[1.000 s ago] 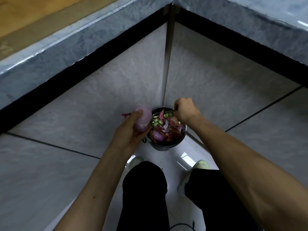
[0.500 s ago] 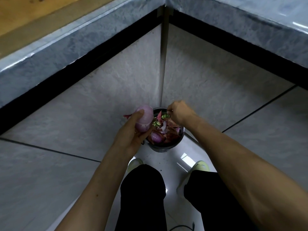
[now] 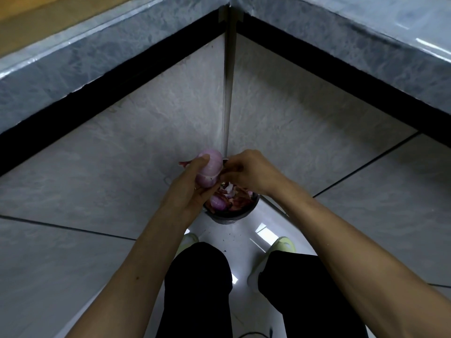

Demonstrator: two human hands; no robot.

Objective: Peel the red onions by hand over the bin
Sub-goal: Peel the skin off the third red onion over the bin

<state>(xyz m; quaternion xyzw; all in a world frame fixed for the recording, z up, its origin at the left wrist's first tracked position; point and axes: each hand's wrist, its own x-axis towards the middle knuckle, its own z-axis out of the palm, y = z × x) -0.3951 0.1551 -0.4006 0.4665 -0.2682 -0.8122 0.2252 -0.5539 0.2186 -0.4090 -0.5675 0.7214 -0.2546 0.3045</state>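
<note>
My left hand (image 3: 192,186) grips a pale purple red onion (image 3: 210,170), thumb across its top, above the left rim of a small dark bin (image 3: 229,217) on the floor. A red scrap of skin sticks out left of the thumb. My right hand (image 3: 251,172) is over the bin with its curled fingertips against the onion's right side; I cannot tell whether they pinch skin. Inside the bin lie red and white peelings and a purple onion piece (image 3: 217,202).
The bin stands in a floor corner where two grey tiled cabinet fronts meet at a vertical metal strip (image 3: 228,93). A grey stone counter edge (image 3: 73,52) runs overhead. My dark trousers and light shoes (image 3: 283,245) are just behind the bin.
My right hand has moved left from over the bin to the onion's right side. The left hand has kept hold of the onion, raised a little.
</note>
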